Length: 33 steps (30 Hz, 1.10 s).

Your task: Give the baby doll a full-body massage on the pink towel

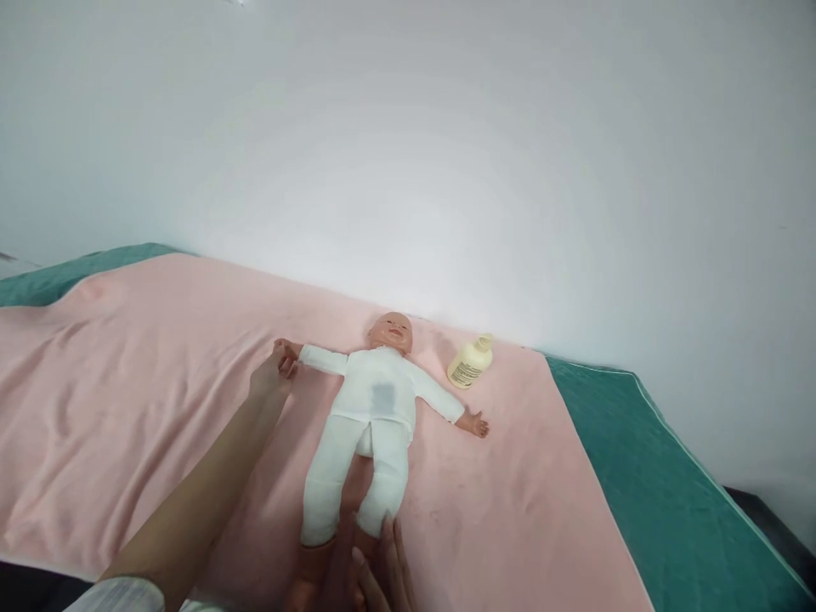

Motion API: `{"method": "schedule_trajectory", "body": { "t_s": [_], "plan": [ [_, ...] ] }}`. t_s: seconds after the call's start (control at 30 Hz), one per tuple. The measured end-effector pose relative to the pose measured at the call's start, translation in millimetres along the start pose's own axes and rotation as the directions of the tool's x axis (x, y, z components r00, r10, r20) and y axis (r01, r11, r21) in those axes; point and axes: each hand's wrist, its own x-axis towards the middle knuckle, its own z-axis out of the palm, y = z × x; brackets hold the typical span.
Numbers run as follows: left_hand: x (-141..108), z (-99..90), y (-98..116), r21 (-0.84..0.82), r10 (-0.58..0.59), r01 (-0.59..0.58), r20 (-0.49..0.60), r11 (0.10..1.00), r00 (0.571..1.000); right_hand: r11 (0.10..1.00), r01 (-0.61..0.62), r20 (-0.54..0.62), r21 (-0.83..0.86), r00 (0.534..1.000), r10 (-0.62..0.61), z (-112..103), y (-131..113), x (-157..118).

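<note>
A baby doll in a white long-sleeved top and white trousers lies on its back, arms spread and head toward the wall. My left hand is closed around the doll's hand at the left of the view, fingers curled. At the bottom, my right hand rests against the doll's lower leg on the right side, fingers stretched out and slightly apart. The doll's foot there is mostly covered by that hand. A grey square patch marks the front of the top.
A pale yellow pump bottle with a printed label leans beside the doll's right-side arm in view. Beneath everything spreads a wrinkled pink blanket, over a green cover. A white wall rises behind.
</note>
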Motion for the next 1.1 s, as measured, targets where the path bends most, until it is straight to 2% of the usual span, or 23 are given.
{"method": "schedule_trajectory", "body": {
  "t_s": [0.07,0.13,0.2,0.23,0.3,0.37,0.43,0.5,0.53,0.57,0.6,0.63,0.67,0.73,0.77,0.83,0.9,0.97,1.03,1.1],
  "plan": [
    [-10.8,4.7,-2.3,0.018,0.097,-0.097,0.014,0.995,0.995,0.998,0.018,0.041,0.065,0.999,-0.021,-13.5,6.6,18.4],
    [-26.0,10.6,-2.8,0.04,0.196,-0.198,0.04,0.979,0.98,0.992,0.0,0.144,0.127,0.989,-0.018,-24.4,14.4,39.9],
    [-43.4,16.5,-2.6,0.119,0.312,-0.33,0.148,0.936,0.938,0.985,-0.03,0.168,0.168,0.986,0.002,-30.9,22.8,63.6],
    [-52.1,18.8,-2.8,0.188,0.37,-0.418,0.242,0.889,0.897,0.981,-0.052,0.178,0.187,0.984,0.018,-32.3,27.2,75.5],
    [-68.0,20.9,-5.5,0.329,0.428,-0.598,0.462,0.731,0.777,0.967,-0.117,0.203,0.226,0.977,0.07,-31.9,36.0,97.9],
    [-79.8,19.5,-12.1,0.377,0.425,-0.767,0.665,0.519,0.614,0.936,-0.193,0.231,0.295,0.965,0.126,-28.8,44.1,116.5],
    [-86.8,15.4,-22.0,0.282,0.422,-0.911,0.817,0.301,0.392,0.886,-0.271,0.243,0.376,0.952,0.188,-25.3,50.7,130.5],
    [-90.1,10.3,-32.5,0.134,0.422,-0.984,0.891,0.114,0.17,0.831,-0.34,0.247,0.44,0.936,0.251,-23.5,55.1,140.0],
    [-91.0,7.9,-36.9,0.083,0.42,-0.996,0.903,0.041,0.092,0.809,-0.364,0.25,0.462,0.928,0.275,-23.4,56.4,143.1],
    [-91.6,5.8,-40.1,0.056,0.417,-0.998,0.908,-0.012,0.046,0.79,-0.386,0.256,0.476,0.921,0.295,-23.8,57.2,145.2],
    [-92.2,4.1,-41.9,0.049,0.416,-0.998,0.909,-0.048,0.024,0.776,-0.404,0.263,0.485,0.913,0.311,-24.6,57.6,146.2],
    [-92.6,2.7,-42.3,0.053,0.418,-0.996,0.908,-0.067,0.021,0.768,-0.417,0.266,0.486,0.908,0.324,-25.7,57.6,146.0],
    [-92.9,1.5,-41.2,0.071,0.427,-0.995,0.904,-0.07,0.034,0.769,-0.422,0.264,0.481,0.906,0.332,-27.0,57.4,144.5],
    [-92.5,-1.0,-35.8,0.147,0.46,-0.989,0.881,-0.036,0.114,0.803,-0.398,0.234,0.444,0.916,0.324,-29.6,56.5,137.3],
    [-91.3,-2.7,-32.0,0.199,0.48,-0.98,0.86,0.0,0.175,0.825,-0.38,0.215,0.418,0.924,0.316,-31.1,55.8,131.6],
    [-86.0,-8.1,-23.7,0.324,0.51,-0.941,0.795,0.099,0.328,0.86,-0.349,0.182,0.372,0.936,0.301,-34.3,53.4,116.4],
    [-76.3,-16.5,-15.7,0.458,0.519,-0.867,0.702,0.197,0.488,0.894,-0.312,0.153,0.321,0.949,0.276,-37.7,48.8,97.5],
    [-62.6,-27.1,-8.1,0.579,0.516,-0.771,0.59,0.265,0.621,0.941,-0.226,0.108,0.253,0.973,0.204,-40.0,41.6,77.1],
    [-46.6,-38.4,-0.6,0.673,0.505,-0.679,0.493,0.295,0.708,0.98,-0.107,0.068,0.169,0.993,0.097,-39.5,32.4,57.4],
    [-31.0,-48.3,7.4,0.75,0.459,-0.596,0.439,0.286,0.773,0.994,-0.016,0.031,0.104,0.999,0.013,-35.5,22.9,40.1]
  ]
}}
